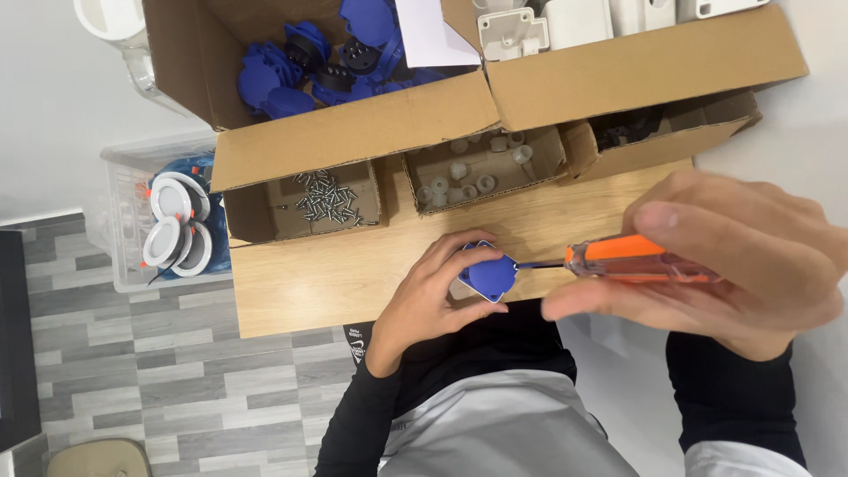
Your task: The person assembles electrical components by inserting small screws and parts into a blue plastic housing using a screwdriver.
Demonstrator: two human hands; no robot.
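At the near edge of the light wooden tabletop (336,283), your left hand (428,296) curls its fingers around a small blue plastic cap with rounded corners (488,276), holding it just above the wood. Your right hand (733,256) has its fingers and thumb closed on a screwdriver with a clear orange handle (632,261), held level, its thin metal shaft reaching left to touch the cap's right side. Beyond your hands, a shallow cardboard tray of small silver screws (327,199) sits beside a second cardboard tray of small white plastic bushings (473,168). Behind them, an open cardboard box (353,132) holds more blue plastic parts, and another holds white plastic housings (565,22). Off the table's left end, a clear plastic bin (119,221) holds round white-rimmed lamp fittings.
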